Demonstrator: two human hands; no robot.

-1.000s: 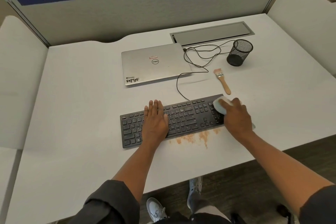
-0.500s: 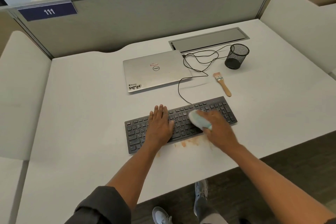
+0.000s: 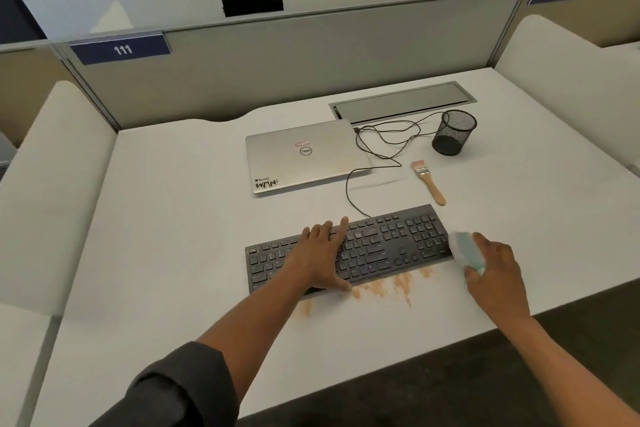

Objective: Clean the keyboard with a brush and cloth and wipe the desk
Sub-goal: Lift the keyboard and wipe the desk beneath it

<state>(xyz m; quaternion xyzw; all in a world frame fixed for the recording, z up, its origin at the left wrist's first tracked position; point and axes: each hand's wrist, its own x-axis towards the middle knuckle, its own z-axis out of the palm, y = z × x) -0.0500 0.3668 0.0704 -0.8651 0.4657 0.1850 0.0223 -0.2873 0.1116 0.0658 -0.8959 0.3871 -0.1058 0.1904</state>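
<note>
Since half a second ago: right hand [image 3: 495, 274] swept from mid-keyboard to the right end, gripping a pale blue cloth [image 3: 465, 250] now touching the keyboard's right edge. Left hand [image 3: 320, 255] unchanged: flat, fingers straight, pressing the keys left of centre.

Judged step: wiping the keys. Hold the keyboard [image 3: 349, 250] down with a flat palm; wipe along the rows with light pressure; fold the cloth to a fresh face before treating the orange stain [image 3: 398, 286] on the desk [image 3: 173, 218] along the near edge.

Keyboard: dark, matte, low-profile, wired. Cloth: soft, bunched. Brush [image 3: 428, 180]: flat bristles, wooden handle, lying just beyond the keyboard's far right corner. Desk: smooth, white.
</note>
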